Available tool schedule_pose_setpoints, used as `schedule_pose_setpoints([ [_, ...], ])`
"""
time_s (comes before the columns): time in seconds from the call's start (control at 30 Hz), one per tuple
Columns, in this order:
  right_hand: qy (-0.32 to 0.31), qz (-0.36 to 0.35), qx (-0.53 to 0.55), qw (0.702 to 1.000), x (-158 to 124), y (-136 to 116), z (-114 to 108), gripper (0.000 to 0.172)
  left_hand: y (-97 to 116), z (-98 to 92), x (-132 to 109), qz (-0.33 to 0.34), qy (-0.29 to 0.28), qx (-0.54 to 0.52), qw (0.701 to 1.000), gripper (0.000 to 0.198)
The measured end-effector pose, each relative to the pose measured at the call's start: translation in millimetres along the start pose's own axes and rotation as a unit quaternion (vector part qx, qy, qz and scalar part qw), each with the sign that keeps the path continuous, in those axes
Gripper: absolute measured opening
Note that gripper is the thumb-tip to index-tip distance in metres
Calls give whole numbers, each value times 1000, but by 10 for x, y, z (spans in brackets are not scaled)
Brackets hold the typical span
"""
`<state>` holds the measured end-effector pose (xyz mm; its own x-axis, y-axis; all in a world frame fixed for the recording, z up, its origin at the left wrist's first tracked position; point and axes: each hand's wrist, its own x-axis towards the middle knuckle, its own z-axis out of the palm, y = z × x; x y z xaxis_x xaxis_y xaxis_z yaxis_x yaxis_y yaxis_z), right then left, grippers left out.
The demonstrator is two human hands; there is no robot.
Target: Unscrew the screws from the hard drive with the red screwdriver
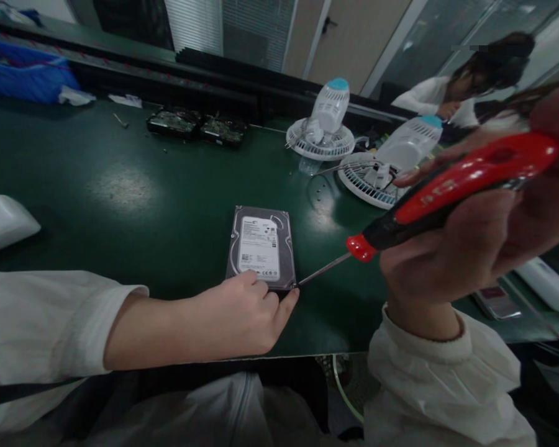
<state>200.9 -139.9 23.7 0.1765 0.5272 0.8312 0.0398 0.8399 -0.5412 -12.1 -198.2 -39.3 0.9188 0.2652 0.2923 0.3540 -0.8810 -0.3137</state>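
Hard drive (262,247) label (259,251): CE mark (265,273); other print (255,231) too small. Screwdriver (451,189) lettering (439,194) blurred.

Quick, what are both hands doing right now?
Left hand: curled at the near edge of the hard drive; whether it grips, I cannot tell.
Right hand: closed around the red-and-black screwdriver.

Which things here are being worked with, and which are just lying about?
In use:
hard drive, touched by the left hand
red screwdriver, held in the right hand

Apparently lying about:
two white fans
blue container
two dark circuit-board units
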Motion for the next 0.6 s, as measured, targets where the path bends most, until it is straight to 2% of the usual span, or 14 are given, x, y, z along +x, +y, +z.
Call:
schedule_pose_setpoints([
  [0.07, 18, -81, -86, 993, 4, 21, -4, 37, -1, 7, -6, 1, -1, 1, 1000, 43],
  [0.1, 13, -97, -103, 990, 12, 40, -2, 38, -1, 10, -8, 2, -1, 2, 1000, 44],
  [0.23, -26, -102, -67, 992, 51, 131, 24, 47, 8, 15, -17, 3, 1, 2, 1000, 43],
  [0.37, 49, -157, -119, 979, 58, 158, 36, 40, 18, 9, -19, 1, 4, 0, 1000, 43],
  [0.43, 58, -152, -127, 978, 48, 140, 32, 39, 18, 6, -17, -1, 2, -1, 1000, 43],
  [0.6, -21, -116, -86, 989, 48, 136, 0, 47, 2, 1, -3, 0, 4, 1, 1000, 43],
])
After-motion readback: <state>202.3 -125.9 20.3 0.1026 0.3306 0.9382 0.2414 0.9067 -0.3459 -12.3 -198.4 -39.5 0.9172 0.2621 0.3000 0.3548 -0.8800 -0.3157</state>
